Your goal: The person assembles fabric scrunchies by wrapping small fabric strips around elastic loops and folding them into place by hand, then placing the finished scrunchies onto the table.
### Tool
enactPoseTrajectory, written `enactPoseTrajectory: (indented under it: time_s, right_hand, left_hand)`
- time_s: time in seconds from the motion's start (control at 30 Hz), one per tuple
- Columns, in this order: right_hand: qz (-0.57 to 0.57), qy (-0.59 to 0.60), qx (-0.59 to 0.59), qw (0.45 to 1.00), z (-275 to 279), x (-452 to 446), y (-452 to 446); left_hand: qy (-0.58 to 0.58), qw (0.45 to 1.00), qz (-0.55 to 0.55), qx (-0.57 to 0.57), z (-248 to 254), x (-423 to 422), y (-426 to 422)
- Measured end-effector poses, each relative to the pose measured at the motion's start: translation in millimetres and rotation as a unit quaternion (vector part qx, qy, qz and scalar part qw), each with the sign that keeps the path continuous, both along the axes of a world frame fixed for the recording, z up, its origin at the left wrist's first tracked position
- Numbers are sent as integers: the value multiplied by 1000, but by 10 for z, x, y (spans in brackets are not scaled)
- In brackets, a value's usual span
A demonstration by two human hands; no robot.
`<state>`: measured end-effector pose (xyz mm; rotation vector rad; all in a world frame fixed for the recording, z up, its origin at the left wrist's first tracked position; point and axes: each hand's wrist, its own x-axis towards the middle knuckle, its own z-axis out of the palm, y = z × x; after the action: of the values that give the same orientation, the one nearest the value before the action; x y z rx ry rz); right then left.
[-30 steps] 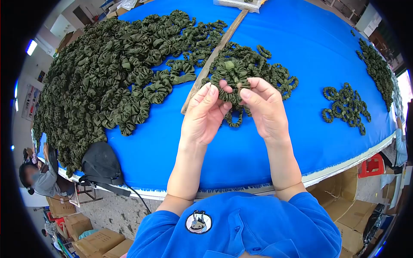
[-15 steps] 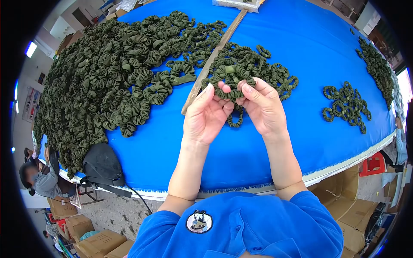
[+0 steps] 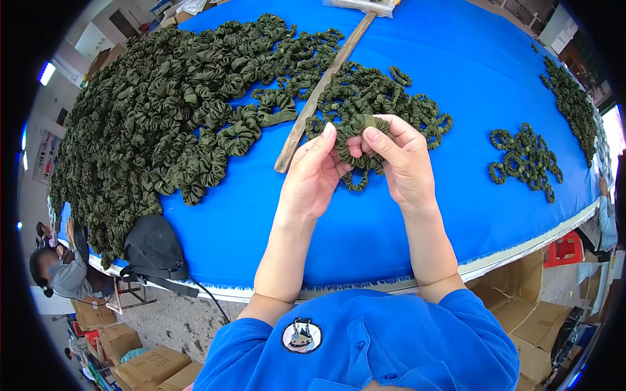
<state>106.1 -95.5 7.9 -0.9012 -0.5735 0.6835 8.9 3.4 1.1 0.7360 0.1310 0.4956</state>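
Note:
A dark green scrunchie (image 3: 358, 124) is held up between my two hands, its ring facing me. My left hand (image 3: 313, 171) pinches its left side, thumb in front and fingers partly inside the ring. On the right edge, my right hand (image 3: 405, 159) grips it with thumb and curled fingers. Just beyond my hands lies a pile of narrower green scrunchies (image 3: 365, 88), partly hidden by the held one. To the left spreads a large heap of fuller green scrunchies (image 3: 169, 98).
A wooden strip (image 3: 326, 94) lies on the blue-covered table (image 3: 248, 241) between the heaps. A small group of scrunchies (image 3: 527, 159) and another pile (image 3: 570, 104) are on the right. A black bag (image 3: 154, 244) rests at the table's front-left edge, near a seated person (image 3: 68, 274). Cardboard boxes (image 3: 531, 326) stand below.
The scrunchie between my hands has gone from stretched wide to a smaller, rounder ring. My hands have come slightly closer together, and the left thumb has shifted right.

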Motion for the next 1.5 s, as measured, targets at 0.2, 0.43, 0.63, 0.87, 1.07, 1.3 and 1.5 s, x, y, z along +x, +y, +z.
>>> enactPoseTrajectory:
  time_s: [0.2,0.43,0.63,0.87,1.07,1.3,1.5]
  right_hand:
    - [11,-33,-15,999,37,-27,-17]
    - [23,-63,-13,998,32,-44,13]
    - [-1,-32,-21,999,16,-9,-26]
    - [-20,-59,-60,996,-25,83,-129]
    - [-181,-40,-162,969,-430,427,-922]
    - [-571,-129,-323,744,-1114,1132,-2075]
    - [-411,-159,-402,803,-849,410,-1855]
  left_hand:
    - [-13,1000,-12,16,-47,4,25]
    - [-127,984,-66,-105,-189,26,100]
    - [-67,994,-37,-83,-96,33,77]
    - [-22,998,6,-55,-91,34,88]
    - [-84,991,63,-82,-72,-162,430]
    - [-108,989,36,-93,-58,-203,445]
    - [-109,988,45,-103,-4,-198,403]
